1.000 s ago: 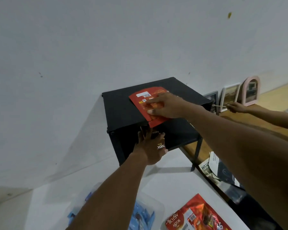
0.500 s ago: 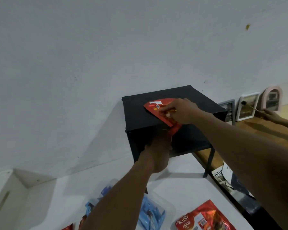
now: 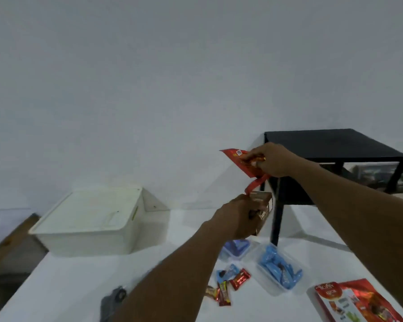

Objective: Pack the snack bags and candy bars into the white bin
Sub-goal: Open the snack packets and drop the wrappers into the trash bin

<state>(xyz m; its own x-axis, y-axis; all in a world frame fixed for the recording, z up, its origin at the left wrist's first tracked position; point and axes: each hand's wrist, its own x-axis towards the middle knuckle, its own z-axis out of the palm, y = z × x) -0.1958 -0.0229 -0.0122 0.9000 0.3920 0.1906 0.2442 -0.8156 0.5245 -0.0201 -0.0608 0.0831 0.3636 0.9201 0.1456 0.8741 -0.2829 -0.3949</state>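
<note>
Your right hand (image 3: 273, 160) grasps the red snack bag (image 3: 244, 162), lifted off the black shelf (image 3: 335, 145), left hand (image 3: 240, 217) clenched on a brown bar (image 3: 264, 209); white bin (image 3: 89, 238) waits far left on the bench (image 3: 56, 287).

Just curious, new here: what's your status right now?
Right hand holds red snack bag. Left hand holds brown packet. White bin empty, path clear.

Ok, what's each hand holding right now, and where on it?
The right hand pinches the red snack bag near its right edge. The left hand grips a brown candy box around its lower part.
</note>
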